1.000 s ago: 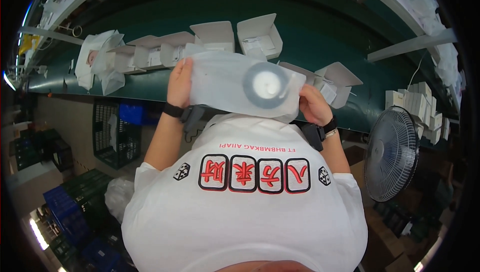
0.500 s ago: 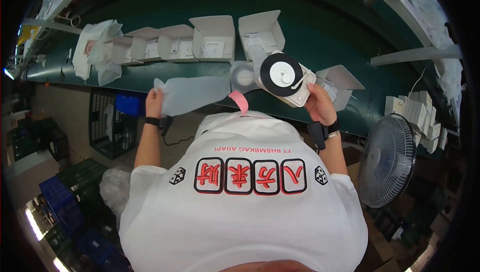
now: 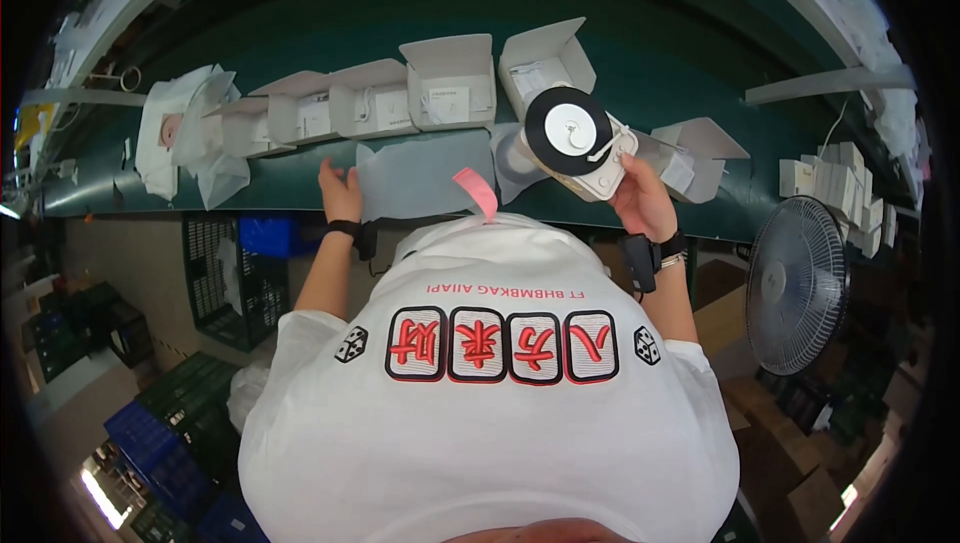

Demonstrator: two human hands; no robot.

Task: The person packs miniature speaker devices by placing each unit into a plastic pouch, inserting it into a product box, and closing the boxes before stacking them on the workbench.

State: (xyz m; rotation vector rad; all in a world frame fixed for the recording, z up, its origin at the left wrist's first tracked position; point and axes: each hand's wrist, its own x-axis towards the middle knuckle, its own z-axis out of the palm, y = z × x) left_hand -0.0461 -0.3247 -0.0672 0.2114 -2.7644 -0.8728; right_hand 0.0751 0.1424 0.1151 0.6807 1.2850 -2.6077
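My right hand (image 3: 645,201) grips a small white record player (image 3: 603,181) by its near right corner. A black disc with a white centre lies on its top, beside a white tonearm. The player is held tilted above the front part of the bench. On the left, my left hand (image 3: 341,193) has its fingers apart and holds nothing. Just right of it, a translucent whitish plastic bag (image 3: 425,178) lies flat along the bench edge. Between that bag and the player is another piece of translucent wrapping (image 3: 514,165), partly hidden by the player.
Open white boxes (image 3: 447,103) with papers and cables inside line the green bench (image 3: 350,33). Another open box (image 3: 697,171) sits right of my right hand. White bags (image 3: 178,138) lie at far left. A fan (image 3: 797,285) and small white boxes (image 3: 845,188) are at right.
My left hand has let go of the bag's left end and moved right. The bag, raised and stretched before, now lies flat. My right hand still holds the record player.
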